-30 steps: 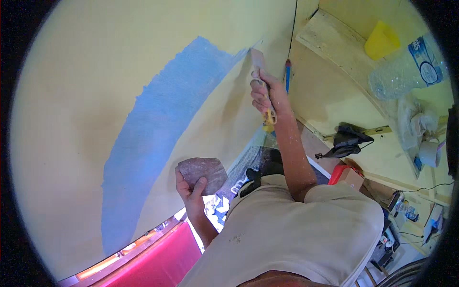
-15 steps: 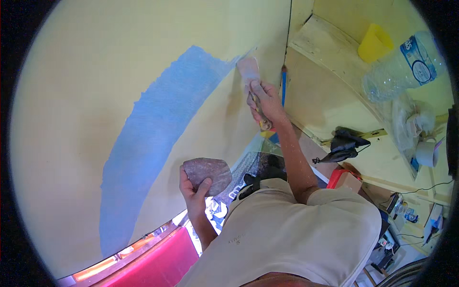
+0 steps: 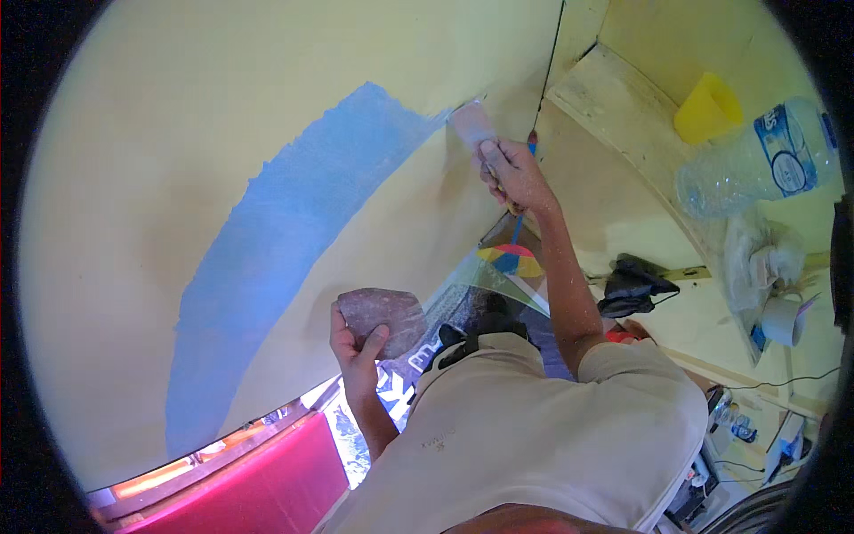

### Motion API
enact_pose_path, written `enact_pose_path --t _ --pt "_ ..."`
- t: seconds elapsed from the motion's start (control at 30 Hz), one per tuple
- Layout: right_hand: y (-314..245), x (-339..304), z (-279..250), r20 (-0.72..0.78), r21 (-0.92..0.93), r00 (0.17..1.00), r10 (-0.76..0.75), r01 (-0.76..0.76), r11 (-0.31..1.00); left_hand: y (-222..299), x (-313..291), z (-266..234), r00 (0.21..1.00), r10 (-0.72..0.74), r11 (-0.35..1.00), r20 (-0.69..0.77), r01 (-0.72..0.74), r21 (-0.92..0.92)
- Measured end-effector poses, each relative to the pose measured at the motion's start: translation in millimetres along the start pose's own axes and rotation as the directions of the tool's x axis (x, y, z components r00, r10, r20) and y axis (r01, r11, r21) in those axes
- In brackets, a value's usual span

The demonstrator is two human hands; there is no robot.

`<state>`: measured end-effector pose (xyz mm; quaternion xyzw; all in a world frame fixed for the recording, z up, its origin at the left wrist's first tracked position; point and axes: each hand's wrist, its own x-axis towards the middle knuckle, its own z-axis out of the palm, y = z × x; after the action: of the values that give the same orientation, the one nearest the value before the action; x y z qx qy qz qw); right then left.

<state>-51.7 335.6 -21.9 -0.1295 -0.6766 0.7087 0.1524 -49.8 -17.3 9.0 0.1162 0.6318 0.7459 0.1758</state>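
Observation:
My right hand grips a putty knife, its pinkish, smeared blade against the pale yellow wall. The blade lies beside the upper right end of a long, curved blue patch on that wall. Most of the handle is hidden by my fingers. Lower down, my left hand holds a flat, brownish-grey piece with rounded corners, thumb on its face. I cannot tell its material.
A shelf on the right bears a yellow cup, a large clear plastic bottle and a white mug. A black bag hangs below. A red panel stands at lower left.
The view has turned slightly. My right hand has shifted a little rightward and the putty knife tilts more, its handle now more covered. My left hand keeps its hold on the flat piece.

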Motion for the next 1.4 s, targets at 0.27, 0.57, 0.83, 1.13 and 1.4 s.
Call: enact_pose_path --t 0.27,0.57,0.83,1.13,1.4 --pt "4 -22 21 -0.007 0.114 1.000 0.018 -0.017 0.993 -7 -4 15 0.990 0.048 0.999 -0.134 -0.048 0.000" --pt "-19 -6 24 0.073 -0.011 0.994 -0.087 0.089 0.996 -15 -6 30 0.985 0.077 0.995 -0.157 -0.085 -0.045" --pt "-25 -7 28 0.045 0.038 0.998 -0.037 0.035 0.999 -19 10 41 0.994 0.054 0.998 -0.096 -0.055 -0.009" --pt "-22 -7 21 0.033 0.041 0.999 0.008 -0.010 0.999 -22 17 61 0.995 0.053 0.998 -0.087 -0.056 -0.027" --pt "-25 -14 23 0.048 0.088 0.998 0.029 -0.033 0.996 -22 15 64 0.995 0.063 0.998 -0.084 -0.064 -0.009"
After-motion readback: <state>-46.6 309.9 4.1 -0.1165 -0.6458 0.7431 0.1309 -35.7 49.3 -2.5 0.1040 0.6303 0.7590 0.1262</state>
